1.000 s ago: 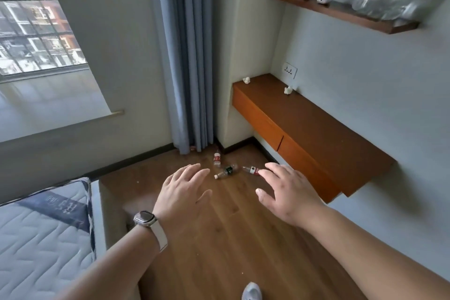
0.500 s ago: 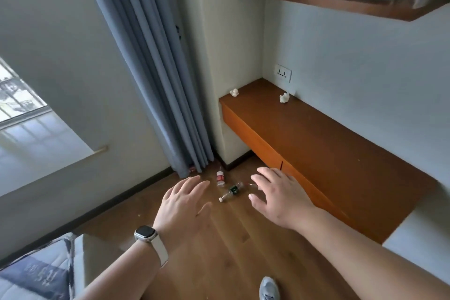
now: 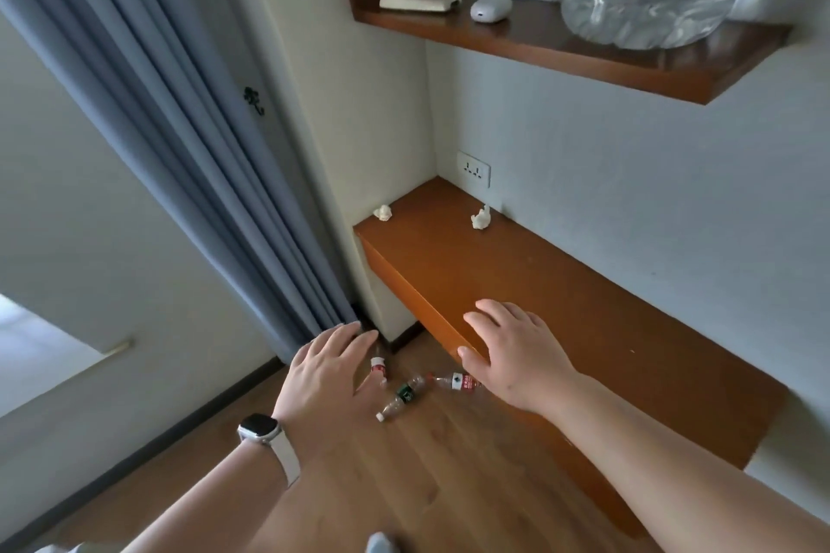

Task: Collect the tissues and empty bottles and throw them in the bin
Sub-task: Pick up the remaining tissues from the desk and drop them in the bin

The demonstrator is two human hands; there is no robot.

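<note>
Head view: collection not yet begun. Left hand (image 3: pixel 325 377) and right hand (image 3: pixel 512 355) hover spread and empty above three plastic bottles (image 3: pixel 402 397) lying, seemingly empty, on the floor (image 3: pixel 449 485); two crumpled tissues (image 3: pixel 480 219) sit on the worktop (image 3: pixel 584 328). Next: reach down and grasp. No bin visible.

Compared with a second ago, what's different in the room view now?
The view has swung right and closer: window and mattress are gone, the upper wooden shelf looms larger. Both open hands, left hand and right hand, have advanced toward the three small plastic bottles. Nothing grasped; bottles and crumpled tissues unmoved.
</note>
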